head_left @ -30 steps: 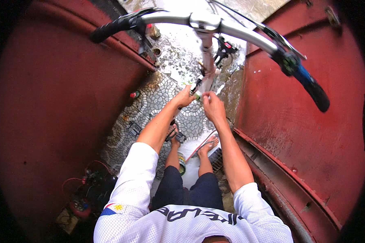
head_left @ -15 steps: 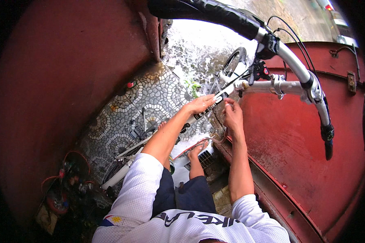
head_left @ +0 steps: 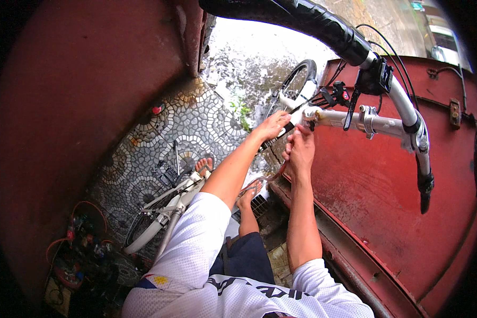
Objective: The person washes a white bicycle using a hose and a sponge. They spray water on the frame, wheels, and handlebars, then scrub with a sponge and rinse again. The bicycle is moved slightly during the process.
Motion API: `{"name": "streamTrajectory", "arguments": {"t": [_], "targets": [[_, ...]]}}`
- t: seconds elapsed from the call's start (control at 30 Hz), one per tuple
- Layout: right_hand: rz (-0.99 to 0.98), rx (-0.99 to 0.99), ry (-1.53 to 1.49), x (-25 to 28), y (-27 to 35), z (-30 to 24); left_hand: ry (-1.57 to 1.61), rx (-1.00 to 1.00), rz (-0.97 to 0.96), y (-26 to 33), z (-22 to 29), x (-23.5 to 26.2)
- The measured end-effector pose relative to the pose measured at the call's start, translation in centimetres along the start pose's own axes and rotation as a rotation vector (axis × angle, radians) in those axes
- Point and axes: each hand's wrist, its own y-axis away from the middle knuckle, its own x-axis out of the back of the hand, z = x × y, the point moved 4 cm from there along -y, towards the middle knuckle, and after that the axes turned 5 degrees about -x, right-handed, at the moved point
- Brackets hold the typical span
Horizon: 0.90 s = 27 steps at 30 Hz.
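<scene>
A white bicycle (head_left: 303, 100) runs through the middle of the view, its silver handlebar and stem (head_left: 384, 123) at the upper right with black wrap on the grip. My left hand (head_left: 273, 126) lies on the frame tube below the steering head, fingers stretched out along it. Just right of that tube my right hand (head_left: 300, 148) is closed, fingers curled round a thin reddish hose (head_left: 274, 177). The hose trails down from the fist toward my foot. Its outlet end, close to the frame, is hard to make out.
Red metal panels stand on the left (head_left: 90, 79) and right (head_left: 381, 180). Under the bicycle is a grey pebble-mosaic floor (head_left: 188, 127), with white foamy ground (head_left: 249, 45) beyond. A drain grate (head_left: 258, 205) lies beside my foot; dark clutter (head_left: 82, 259) sits lower left.
Both hands have moved up along the frame toward the steering head. The right fingers have curled in more tightly. The bicycle's rear part and my other foot show more fully.
</scene>
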Motion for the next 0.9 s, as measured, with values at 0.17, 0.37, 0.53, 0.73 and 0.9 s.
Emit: {"name": "streamTrajectory", "arguments": {"t": [0.17,0.37,0.53,0.73,0.9], "targets": [[0.017,-0.033,-0.057,-0.5,-0.7,0.7,-0.004,0.275,-0.088,3.0,-1.9,0.8],[-0.210,-0.186,0.218,-2.5,2.5,5.6,-0.107,0.361,-0.097,7.5,-5.2,2.9],[-0.489,-0.369,0.547,-5.6,7.7,10.0,-0.239,0.504,-0.139,9.5,-6.2,4.8],[-0.279,-0.279,0.156,-4.2,5.6,8.2,-0.257,0.524,-0.161,9.4,-5.0,4.8],[-0.005,0.114,0.227,2.4,1.1,6.8,-0.409,0.309,-0.055,8.2,-5.9,5.9]]}}
